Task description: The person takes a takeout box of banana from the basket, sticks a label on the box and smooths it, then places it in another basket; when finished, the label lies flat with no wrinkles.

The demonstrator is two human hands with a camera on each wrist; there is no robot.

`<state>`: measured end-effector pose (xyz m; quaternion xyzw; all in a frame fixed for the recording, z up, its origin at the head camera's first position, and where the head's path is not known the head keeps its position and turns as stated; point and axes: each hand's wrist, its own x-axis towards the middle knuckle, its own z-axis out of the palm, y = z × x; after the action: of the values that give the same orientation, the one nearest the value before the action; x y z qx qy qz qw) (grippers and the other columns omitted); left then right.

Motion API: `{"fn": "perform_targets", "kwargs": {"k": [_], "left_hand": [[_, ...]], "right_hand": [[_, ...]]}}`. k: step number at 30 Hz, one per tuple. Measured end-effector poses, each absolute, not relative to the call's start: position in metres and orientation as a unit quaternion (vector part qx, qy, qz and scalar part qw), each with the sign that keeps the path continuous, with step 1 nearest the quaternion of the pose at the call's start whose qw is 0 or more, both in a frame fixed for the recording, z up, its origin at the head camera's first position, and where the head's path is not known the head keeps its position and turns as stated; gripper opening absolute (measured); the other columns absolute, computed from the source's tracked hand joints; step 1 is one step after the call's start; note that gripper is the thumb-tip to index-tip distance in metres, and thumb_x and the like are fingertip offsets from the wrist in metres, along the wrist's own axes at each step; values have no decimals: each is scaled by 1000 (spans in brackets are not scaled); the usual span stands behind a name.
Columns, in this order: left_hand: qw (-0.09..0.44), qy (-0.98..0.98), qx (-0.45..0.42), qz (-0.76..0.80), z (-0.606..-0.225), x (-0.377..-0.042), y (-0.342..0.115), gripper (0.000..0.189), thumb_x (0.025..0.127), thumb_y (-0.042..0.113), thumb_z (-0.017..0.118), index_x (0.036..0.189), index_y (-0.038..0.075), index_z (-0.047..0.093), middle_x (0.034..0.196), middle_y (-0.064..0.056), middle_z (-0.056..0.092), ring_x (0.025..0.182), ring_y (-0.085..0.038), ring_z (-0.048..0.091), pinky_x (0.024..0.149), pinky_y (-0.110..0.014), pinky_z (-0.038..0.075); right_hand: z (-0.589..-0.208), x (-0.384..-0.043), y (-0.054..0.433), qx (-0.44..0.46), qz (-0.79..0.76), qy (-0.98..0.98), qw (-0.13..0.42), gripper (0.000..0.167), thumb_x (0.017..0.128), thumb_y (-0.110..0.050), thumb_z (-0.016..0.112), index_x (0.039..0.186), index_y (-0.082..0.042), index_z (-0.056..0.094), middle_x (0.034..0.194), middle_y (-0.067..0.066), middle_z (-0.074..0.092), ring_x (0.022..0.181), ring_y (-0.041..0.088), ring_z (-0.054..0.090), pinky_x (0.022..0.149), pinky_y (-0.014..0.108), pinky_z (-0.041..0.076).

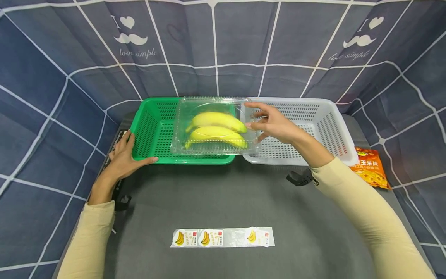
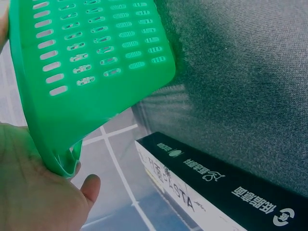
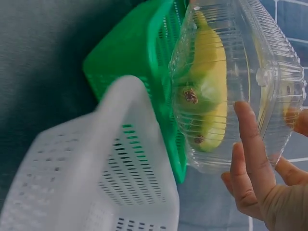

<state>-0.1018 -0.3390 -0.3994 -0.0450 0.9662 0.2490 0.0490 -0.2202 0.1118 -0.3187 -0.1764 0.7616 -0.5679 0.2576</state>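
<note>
A clear, ribbed, rectangular plastic container (image 1: 181, 133) with its lid down, holding two yellow curved bananas (image 1: 216, 133), lies over the mouth of a green, slotted plastic basket (image 1: 141, 128). Its three-o'clock end overhangs the near rim of a white, slotted plastic basket (image 1: 332, 131); whether it touches that rim, I cannot tell. The left hand (image 1: 123, 155) is spread, not clenched, around the green basket's seven-o'clock corner, thumb along the front rim, probably to steady it. The right hand (image 1: 273, 123) has its fingers loosely extended against the container's three-o'clock end, likely guiding it; how much weight they bear is unclear. The two baskets side by side seem arranged so that both lie within easy reach.

Only the head view shows the white paper strip of banana-printed labels (image 1: 233, 237) on the grey tabletop (image 1: 209, 201), at six o'clock from the container, and the orange snack packet (image 1: 372, 170) at four o'clock. The left wrist view makes out "PASTA" on a black-and-white cardboard box (image 2: 207, 171), largely covered overhead by hand and arm. The right wrist view reveals greenish banana ends with dark tips, and ridged container walls.
</note>
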Motion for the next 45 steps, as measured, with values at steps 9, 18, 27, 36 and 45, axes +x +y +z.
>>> {"fn": "perform_targets", "kwargs": {"k": [9, 18, 27, 36, 45], "left_hand": [[47, 966, -42, 251, -397, -102, -343, 118, 83, 59, 69, 156, 8, -8, 164, -9, -18, 148, -45, -14, 102, -79, -1], [49, 964, -36, 257, -396, -101, -348, 116, 84, 58, 68, 156, 10, -10, 163, -8, -21, 148, -45, -16, 103, -79, -5], [54, 963, -31, 261, -395, -102, -347, 116, 85, 58, 66, 156, 10, -13, 163, -9, -22, 147, -46, -17, 101, -80, -9], [65, 962, -31, 263, -399, -104, -345, 115, 86, 58, 65, 155, 10, -14, 162, -8, -23, 147, -46, -18, 103, -78, -9], [76, 959, -30, 270, -403, -104, -340, 114, 87, 58, 64, 154, 12, -16, 162, -6, -25, 146, -44, -22, 102, -77, -16]], "right_hand": [[-336, -161, 148, -210, -556, 769, 236, 68, 92, -12, 68, 152, -17, 36, 143, 20, 41, 102, 34, 61, 62, 47, 59], [-358, -95, 172, -219, -534, 792, 197, 67, 91, -11, 70, 150, -21, 39, 143, 15, 44, 90, 21, 60, 55, 37, 56], [-400, -63, 182, -217, -555, 775, 212, 67, 90, -10, 71, 148, -18, 41, 144, 16, 42, 80, 17, 61, 50, 35, 54], [-432, -65, 184, -190, -555, 777, 228, 66, 90, -14, 72, 149, -17, 40, 144, 24, 39, 74, 18, 64, 57, 39, 57], [-441, -71, 187, -195, -555, 775, 229, 67, 89, -13, 72, 148, -17, 41, 138, 23, 47, 68, 20, 65, 55, 38, 57]]}}
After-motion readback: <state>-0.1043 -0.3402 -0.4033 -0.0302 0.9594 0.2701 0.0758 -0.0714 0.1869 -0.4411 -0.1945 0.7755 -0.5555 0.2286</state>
